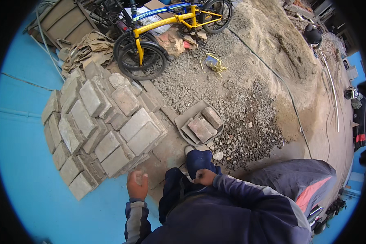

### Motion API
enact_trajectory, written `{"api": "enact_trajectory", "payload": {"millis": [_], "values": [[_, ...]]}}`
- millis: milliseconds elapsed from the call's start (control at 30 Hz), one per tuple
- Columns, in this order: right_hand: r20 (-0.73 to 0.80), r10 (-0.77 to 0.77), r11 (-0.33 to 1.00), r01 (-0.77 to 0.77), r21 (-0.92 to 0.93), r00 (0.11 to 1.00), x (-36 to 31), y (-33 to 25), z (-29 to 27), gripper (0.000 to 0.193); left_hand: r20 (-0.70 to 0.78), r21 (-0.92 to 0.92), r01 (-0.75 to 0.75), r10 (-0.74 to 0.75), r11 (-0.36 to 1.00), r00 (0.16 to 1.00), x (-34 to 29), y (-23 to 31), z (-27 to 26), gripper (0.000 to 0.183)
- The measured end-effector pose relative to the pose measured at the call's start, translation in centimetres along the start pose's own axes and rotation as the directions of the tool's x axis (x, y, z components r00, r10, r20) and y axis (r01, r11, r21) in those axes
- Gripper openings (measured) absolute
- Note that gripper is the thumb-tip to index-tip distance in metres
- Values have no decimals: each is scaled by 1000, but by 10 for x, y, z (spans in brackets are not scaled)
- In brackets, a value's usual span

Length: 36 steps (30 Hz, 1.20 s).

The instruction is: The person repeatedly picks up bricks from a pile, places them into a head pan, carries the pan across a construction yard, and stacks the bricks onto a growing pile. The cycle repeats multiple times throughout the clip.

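My left hand point(137, 185) is raised beside the near edge of a stack of grey bricks point(84, 118), apart from it. Its fingers are loosely bent, with a gap between thumb and fingers and nothing visible in them. Over my dark blue trousers point(199, 159), my right hand point(204, 177) is closed at the thigh; whether it pinches cloth or something small is hidden. Ahead of my feet a shallow, worn tub point(184, 118) lies on the ground. Several bricks point(202, 129) rest in it, some reddish, some grey.
Loose gravel point(248, 134) spreads right of the tub, below a sand heap point(268, 36). A yellow folding bicycle point(158, 28) stands beyond the stack. A dark cover point(293, 179) lies at my right. A hose point(272, 71) crosses the ground. The blue wall point(24, 134) borders the left.
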State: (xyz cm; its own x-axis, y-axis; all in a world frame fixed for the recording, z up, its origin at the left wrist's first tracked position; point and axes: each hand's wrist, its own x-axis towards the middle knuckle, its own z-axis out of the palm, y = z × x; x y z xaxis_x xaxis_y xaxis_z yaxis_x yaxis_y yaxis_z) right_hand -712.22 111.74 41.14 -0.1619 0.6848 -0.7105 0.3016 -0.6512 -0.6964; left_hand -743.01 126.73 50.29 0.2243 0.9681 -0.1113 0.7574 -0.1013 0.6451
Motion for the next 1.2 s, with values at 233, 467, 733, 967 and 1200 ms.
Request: {"api": "enact_trajectory", "payload": {"millis": [233,467,733,967,1200], "values": [[-500,-102,993,120,4,860,82,27,-36,30,-171,287,18,32,958,985,107,-79,49,67],[-785,-13,986,-124,-114,619,212,138,-101,54,-247,405,167,-69,899,967,130,-175,69,89],[-759,-4,811,-442,-383,651,347,257,-98,115,-420,380,43,131,924,898,126,-207,86,64],[-832,83,553,-720,-419,548,425,306,-74,76,-572,447,-22,304,894,762,119,-226,104,44],[-762,-172,715,-453,-533,624,387,290,-76,124,-656,418,-153,414,896,631,124,-234,116,31]]}}
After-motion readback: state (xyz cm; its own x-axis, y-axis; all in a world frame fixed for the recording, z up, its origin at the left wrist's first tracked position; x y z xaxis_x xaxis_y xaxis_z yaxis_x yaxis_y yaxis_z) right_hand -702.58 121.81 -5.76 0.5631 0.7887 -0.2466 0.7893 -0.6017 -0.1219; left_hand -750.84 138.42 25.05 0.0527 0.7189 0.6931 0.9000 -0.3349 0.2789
